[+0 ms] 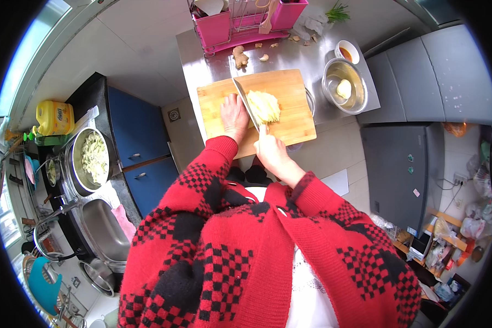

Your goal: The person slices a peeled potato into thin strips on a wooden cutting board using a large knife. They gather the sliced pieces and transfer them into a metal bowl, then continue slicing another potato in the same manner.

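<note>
My right hand (272, 151) grips the handle of a kitchen knife (246, 99), whose blade runs up and to the left across a wooden cutting board (297, 92). Against the blade's right side lies a heap of pale yellow shreds (264, 106), which look like potato. On the blade's left side, my left hand (234, 115) rests on the board with its fingers against or very near the steel. Whatever may be under those fingers is hidden. Beyond the board lie a ginger root (240, 56) and a garlic clove (264, 58).
Right of the board, a steel bowl (332, 102) holds a peeled, pale piece in liquid, beside a small white bowl (354, 51) of reddish sauce. A pink utensil rack (213, 30) stands behind. To the left are a pot (77, 162) of pale green food and a sink (106, 229).
</note>
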